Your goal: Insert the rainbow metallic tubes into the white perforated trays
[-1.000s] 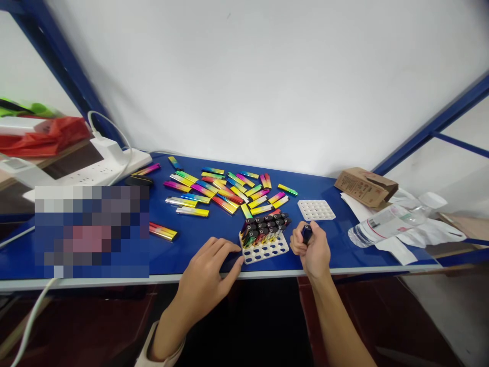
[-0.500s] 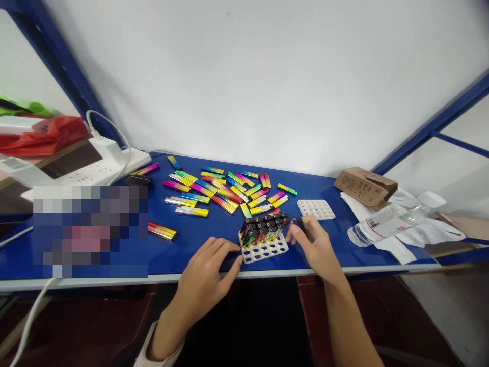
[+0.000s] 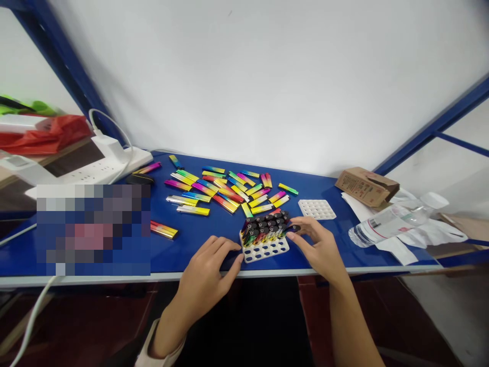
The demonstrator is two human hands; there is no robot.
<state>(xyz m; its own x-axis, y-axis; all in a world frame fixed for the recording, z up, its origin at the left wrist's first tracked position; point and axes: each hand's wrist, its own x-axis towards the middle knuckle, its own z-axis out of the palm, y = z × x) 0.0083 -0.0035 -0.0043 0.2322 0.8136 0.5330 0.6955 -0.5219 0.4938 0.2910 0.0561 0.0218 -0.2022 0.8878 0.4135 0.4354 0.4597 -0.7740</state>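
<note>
right hand [image 3: 320, 244]: was a curled fist 1.0 s ago, apart from the rack; now opened out, thumb and fingers reaching its right end
black-topped lighter [image 3: 294, 228]: gripped in fist before, now at fingertips
white rack [image 3: 266, 252]: lighter now at its right edge; seating hidden by fingers

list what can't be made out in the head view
Head view: lower part of the slim black-topped piece, hidden by the bare right hand.
Head view: whatever the pinkish pixelated patch covers.
Head view: print on the brown cardboard box, too small.
Head view: bright green object, cut off by left edge.
</note>
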